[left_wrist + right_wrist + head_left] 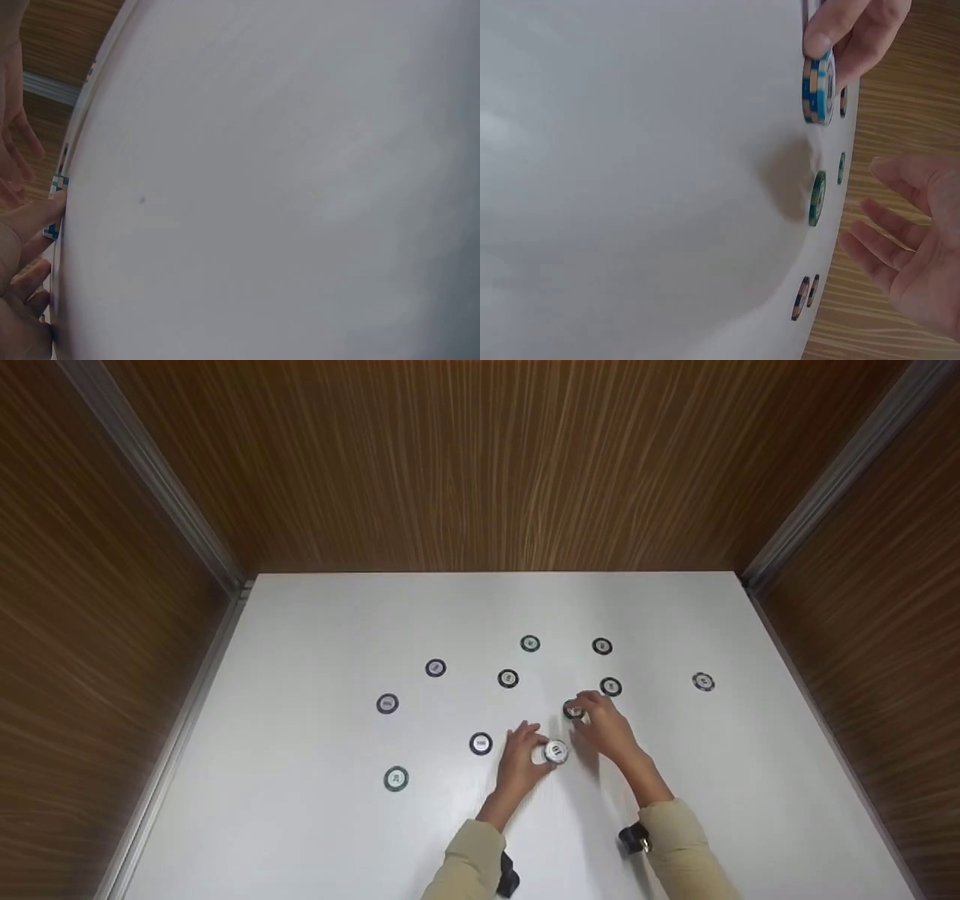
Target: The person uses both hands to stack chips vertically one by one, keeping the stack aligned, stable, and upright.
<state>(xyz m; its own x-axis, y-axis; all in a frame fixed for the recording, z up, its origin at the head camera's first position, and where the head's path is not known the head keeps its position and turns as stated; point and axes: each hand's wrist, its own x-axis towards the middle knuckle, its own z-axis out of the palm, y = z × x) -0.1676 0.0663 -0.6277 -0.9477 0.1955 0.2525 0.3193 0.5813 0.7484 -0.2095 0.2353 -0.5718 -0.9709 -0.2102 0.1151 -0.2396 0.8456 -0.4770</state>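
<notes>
My left hand [519, 763] pinches a short stack of blue-and-white poker chips [556, 751] between thumb and fingers. Seen from the right wrist, the stack [819, 88] stands on the white table, its edges striped blue and cream. To the right, my right hand [609, 730] is over a poker chip [568, 711], partly covering it in the head view. The right wrist view shows this as a green chip [817, 199] lying flat, with the right hand's fingers [881, 251] spread and apart from it.
Several single chips lie scattered on the white table [300, 660]: a dark chip [610, 686] just beyond my right hand, a dark chip [481, 743] left of my left hand, a green chip [396, 778] farther left, a blue-and-white chip [703, 682] at far right. Wood-grain panels [480, 472] surround the table.
</notes>
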